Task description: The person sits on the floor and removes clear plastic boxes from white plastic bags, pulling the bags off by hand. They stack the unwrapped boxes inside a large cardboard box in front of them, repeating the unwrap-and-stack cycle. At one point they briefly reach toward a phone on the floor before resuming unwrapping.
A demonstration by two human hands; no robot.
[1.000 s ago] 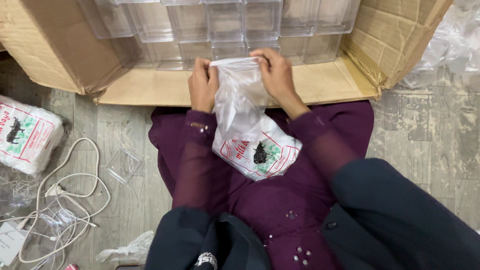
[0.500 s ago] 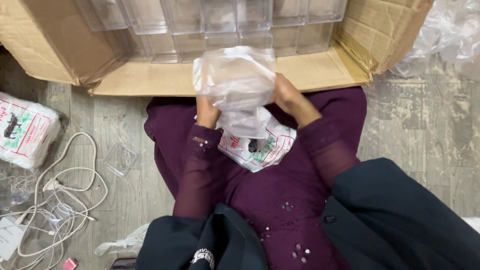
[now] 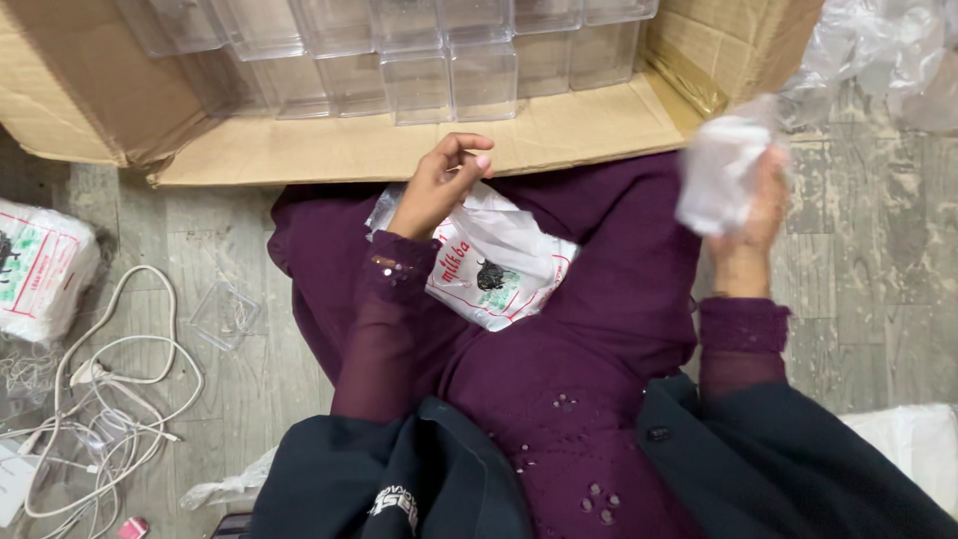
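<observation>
Holding a crumpled clear bag [image 3: 720,170] in my right grip [image 3: 748,225]; left grip [image 3: 439,185] hovers empty, fingers curled, above the printed packet [image 3: 499,274].

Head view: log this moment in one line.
left hand: empty, above printed packet on lap | right hand: grips crumpled clear bag, held right

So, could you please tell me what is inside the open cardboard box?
The cardboard box holds rows of clear plastic containers, stacked closely. They look empty. The box's far part is cut off by the frame, so the full count is hidden.
</observation>
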